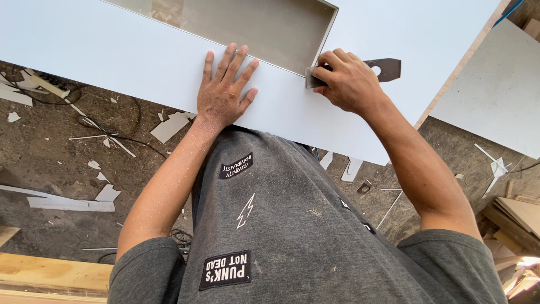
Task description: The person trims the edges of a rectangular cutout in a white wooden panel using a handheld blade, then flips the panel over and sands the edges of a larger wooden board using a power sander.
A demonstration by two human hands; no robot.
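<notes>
The flat grey metal scraper blade with a round hole near its far end (382, 69) lies across the top face of the long white laminated board (140, 62), just right of the board's rectangular cut-out, which opens onto a beige inner surface (253, 28). The right hand (346, 81) has its grip closed on the near end of the blade, fingers curled over it and knuckles up, pressing that end against the corner of the cut-out; the far end with the hole sticks out past the fingers to the right. The left hand (225, 93) rests palm down on the white board just beside it, fingers spread and pointing toward the cut-out edge, its grip open and holding nothing. The board runs slantwise across the view in front of the person, over their lap, which is covered by a dark grey dusty shirt with sewn patches (270, 225). Beneath is a dirty concrete floor (56, 157) littered with white laminate offcuts (171, 126) and black cables (126, 121). A second pale board (495, 90) lies to the right, with stacked wood pieces (517, 214) below it, and a wooden plank (50, 273) lies at lower left
</notes>
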